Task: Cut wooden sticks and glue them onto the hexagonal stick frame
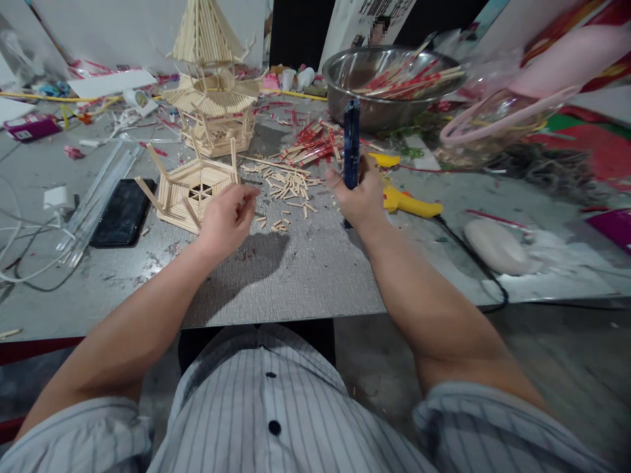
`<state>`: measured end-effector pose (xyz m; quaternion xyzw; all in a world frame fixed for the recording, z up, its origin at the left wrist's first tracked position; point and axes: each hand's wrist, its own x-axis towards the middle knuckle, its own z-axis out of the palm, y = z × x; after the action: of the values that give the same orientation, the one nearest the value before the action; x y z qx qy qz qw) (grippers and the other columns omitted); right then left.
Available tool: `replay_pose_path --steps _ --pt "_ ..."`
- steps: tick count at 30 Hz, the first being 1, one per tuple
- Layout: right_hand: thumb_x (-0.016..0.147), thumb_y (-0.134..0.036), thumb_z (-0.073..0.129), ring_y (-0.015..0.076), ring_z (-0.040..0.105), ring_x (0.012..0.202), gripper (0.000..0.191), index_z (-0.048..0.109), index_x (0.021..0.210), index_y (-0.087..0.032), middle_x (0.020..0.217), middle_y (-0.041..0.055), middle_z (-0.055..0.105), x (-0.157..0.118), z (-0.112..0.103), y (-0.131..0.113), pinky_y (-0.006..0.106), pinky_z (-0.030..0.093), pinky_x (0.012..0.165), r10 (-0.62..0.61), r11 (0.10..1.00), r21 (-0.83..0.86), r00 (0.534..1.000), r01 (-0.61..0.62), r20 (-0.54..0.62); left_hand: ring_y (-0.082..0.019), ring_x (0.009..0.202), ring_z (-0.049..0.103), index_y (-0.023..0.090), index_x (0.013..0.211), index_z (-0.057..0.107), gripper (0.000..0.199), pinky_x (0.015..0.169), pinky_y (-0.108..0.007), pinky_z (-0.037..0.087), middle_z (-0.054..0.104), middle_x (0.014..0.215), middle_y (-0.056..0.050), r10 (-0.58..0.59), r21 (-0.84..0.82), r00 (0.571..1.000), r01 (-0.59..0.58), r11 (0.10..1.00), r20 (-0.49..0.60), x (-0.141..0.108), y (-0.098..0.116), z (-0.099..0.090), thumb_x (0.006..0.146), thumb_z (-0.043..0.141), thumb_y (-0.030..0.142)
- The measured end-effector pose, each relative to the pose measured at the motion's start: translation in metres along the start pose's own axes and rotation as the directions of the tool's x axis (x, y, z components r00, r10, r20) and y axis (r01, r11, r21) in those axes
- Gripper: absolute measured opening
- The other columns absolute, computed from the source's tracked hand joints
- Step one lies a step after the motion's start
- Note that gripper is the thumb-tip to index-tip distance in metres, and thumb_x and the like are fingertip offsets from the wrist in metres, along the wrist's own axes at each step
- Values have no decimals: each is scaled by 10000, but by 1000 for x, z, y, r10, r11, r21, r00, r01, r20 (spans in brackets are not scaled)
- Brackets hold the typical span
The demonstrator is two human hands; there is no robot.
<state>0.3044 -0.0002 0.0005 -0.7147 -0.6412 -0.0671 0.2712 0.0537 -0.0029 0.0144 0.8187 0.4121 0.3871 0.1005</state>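
Right hand (pixel 362 194): fingers wrapped around an upright dark-blue tool (pixel 351 148); yellow glue gun (pixel 411 202) just beside them. Left hand (pixel 229 220): fingers curled inward, whether pinching anything cannot be told; hexagonal stick frame (pixel 197 190) at their far side, short stick pieces (pixel 290 186) between both hands' fingers.

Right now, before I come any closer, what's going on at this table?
Someone's right hand grips a dark blue, upright object. Their left hand is curled beside a six-sided stick frame; whether it holds anything is unclear. Short stick pieces lie between the hands, and a stick tower stands behind the frame.
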Motion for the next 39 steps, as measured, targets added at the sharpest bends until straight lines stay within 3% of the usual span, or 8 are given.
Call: replay_pose_path --steps 10,17,19,23,28,33,36,39 --pt "886 -624 351 296 566 1106 657 443 1362 -180 1214 157 606 1 8 2 434 449 867 7 993 114 999 -13 53 -145 779 583 185 943 639 199 706 -268 461 646 868 -65 77 25 996 -76 997 -36 0 0 -3 878 451 192" --pt "854 -591 348 255 631 992 505 582 1117 -229 1071 96 668 1 8 8 442 480 862 76 851 525 994 -25 -76 -126 731 570 182 938 643 186 670 -260 459 636 835 -50 31 -44 995 -35 998 -99 1 11 -12 871 470 183" --pt "876 -599 269 251 631 1019 542 574 1137 -234 1121 91 650 2 6 10 437 488 847 65 810 586 992 13 -112 -109 682 557 185 950 643 178 614 -242 449 640 821 -37 -39 -97 993 29 995 -109 3 15 -18 874 483 209" --pt "890 -676 161 282 572 1089 644 548 1227 -287 1167 80 628 6 2 17 455 480 840 87 907 421 990 -32 -113 -71 542 501 206 959 637 153 486 -223 413 638 775 -3 -182 -330 974 128 935 -138 10 15 -27 876 534 283" --pt "854 -743 188 286 557 1091 709 532 1241 -259 1195 93 629 13 9 28 453 489 834 185 864 490 977 -111 -106 -44 431 426 226 878 628 107 387 -212 341 587 632 33 -192 -505 965 77 859 -179 21 6 -30 830 629 321" --pt "861 -737 168 309 594 1093 724 544 1272 -275 1181 102 644 19 4 27 467 509 749 155 805 585 986 -95 -54 -69 506 496 197 901 637 108 458 -225 401 635 713 -2 -125 -390 989 83 917 -82 23 18 -39 855 560 257" --pt "900 -655 166 295 616 1096 661 534 1290 -269 1196 94 636 19 -6 20 454 521 718 150 780 618 988 -100 -29 -121 673 609 167 994 653 199 625 -273 500 701 878 -47 -68 -178 992 86 980 106 18 36 -32 876 513 246" --pt "919 -589 170 269 621 1084 596 539 1285 -298 1197 76 639 18 -15 12 439 526 716 180 772 624 983 -121 -32 -220 1038 642 108 1133 635 303 899 -345 505 674 1178 -132 92 9 876 -109 994 473 8 53 -2 869 543 223"
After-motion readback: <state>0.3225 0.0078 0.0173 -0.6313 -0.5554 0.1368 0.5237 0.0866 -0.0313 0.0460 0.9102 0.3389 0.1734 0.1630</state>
